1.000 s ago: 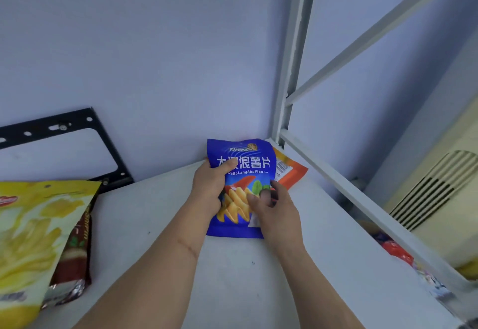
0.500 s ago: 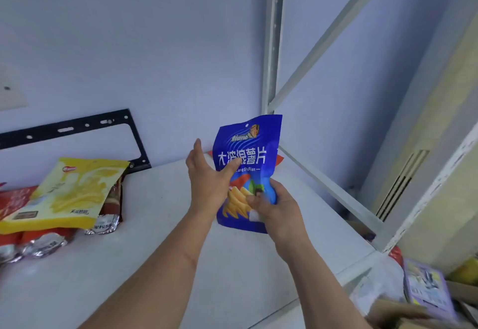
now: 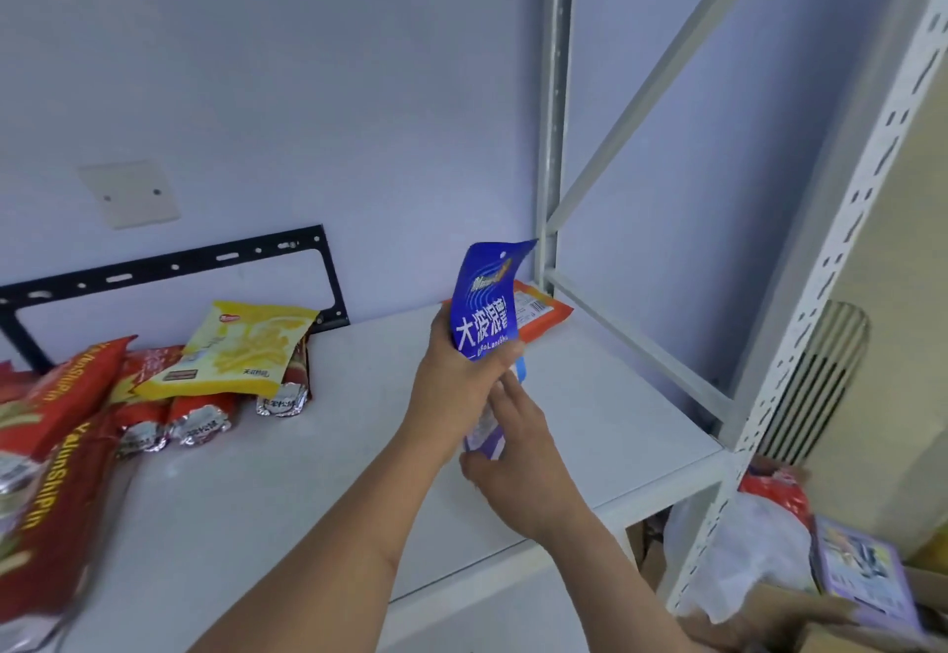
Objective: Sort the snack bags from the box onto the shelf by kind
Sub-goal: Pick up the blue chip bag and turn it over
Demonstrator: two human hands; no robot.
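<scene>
Two hands on one bag: my left hand (image 3: 456, 370) is gripping the blue chip bag (image 3: 490, 311) around its middle, fingers curled over the front, and my right hand (image 3: 513, 452) is pinching its bottom edge from below. I'm holding the bag upright and clear of the shelf (image 3: 318, 488), top corner flopping toward the rear post.

An orange bag (image 3: 538, 313) is lying flat just beyond my left hand, in the back right corner and partly hidden behind the blue one. Well off to the left of my left arm are a yellow chip bag (image 3: 246, 349) stacked over red packs (image 3: 200, 411), and further left the big red bags (image 3: 56, 426). The box (image 3: 831, 616) is sitting below and to the right of my right forearm, with more bags in it.

My read on the step: I'm deciding where this blue one goes. I can't see any other blue bag on the shelf, so I'm guessing it needs its own spot, probably the bare stretch directly under my hands, between the orange bag and the yellow pile.

How I'd do it well:
- lower it bottom edge first, right hand guiding
- lay it flat, label up, so the kind reads at a glance
- keep it apart from the orange bag, no overlap, or the groups blur
- ease the squeeze with my left, since chips crush
- let go only once it's lying steady

Risk: the slick film could slide toward the front lip.
</scene>
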